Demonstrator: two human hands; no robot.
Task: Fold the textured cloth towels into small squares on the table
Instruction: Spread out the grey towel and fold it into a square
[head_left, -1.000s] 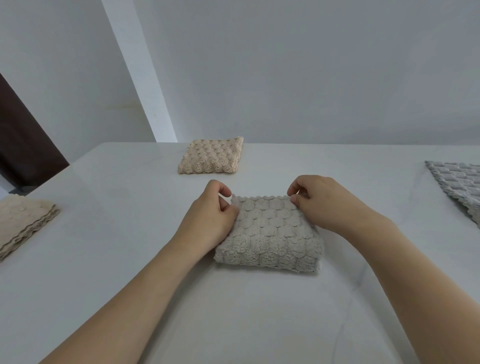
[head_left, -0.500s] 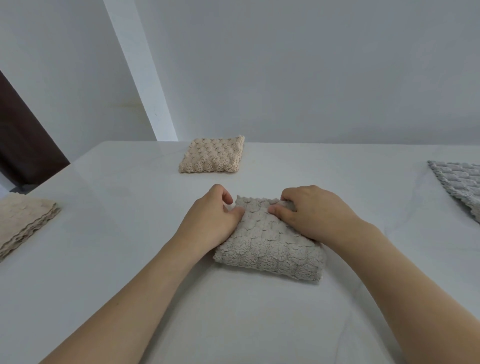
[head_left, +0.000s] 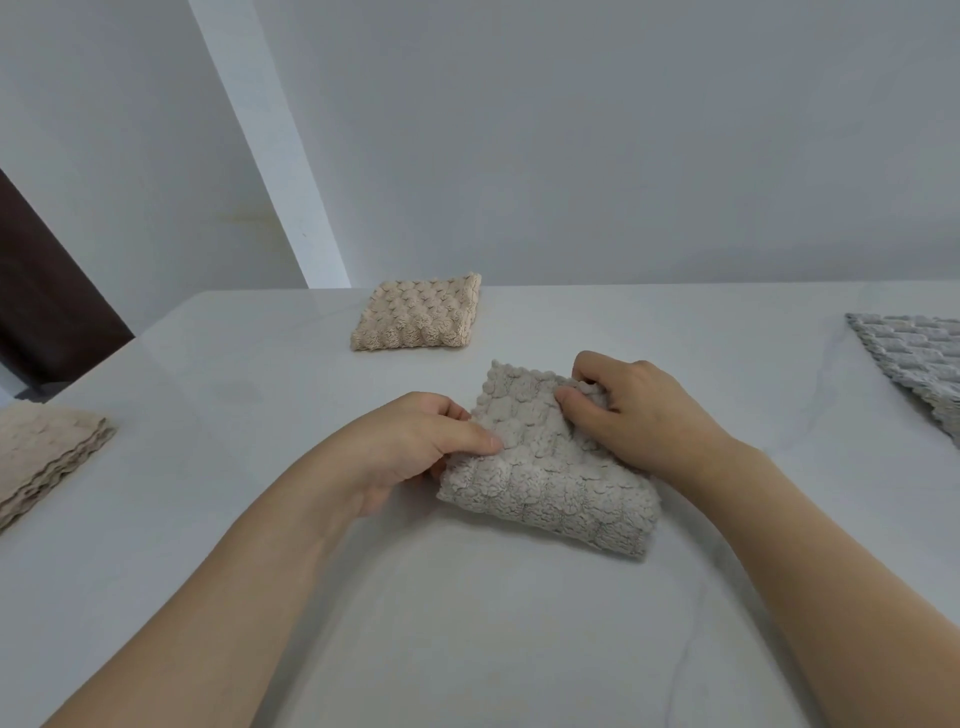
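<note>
Grey towel: the folded, bobbled grey towel lies mid-table, skewed, its far edge lifted and rumpled.
Left hand: the left hand grips the towel's left edge, thumb on top, fingers curled beneath.
Right hand: the right hand pinches the far right corner, fingers curled into the pile.
Handling: it looks soft, thick, light and springy, so the layers will likely slide and puff open unless pressed flat; no fragility, little slip on its nubby face.
Where to hold: best judged at the stacked corners, catching all layers together.
Finished piece: a beige folded towel sits further back.
Waiting: a beige stack lies at left and an unfolded grey towel at right.
</note>
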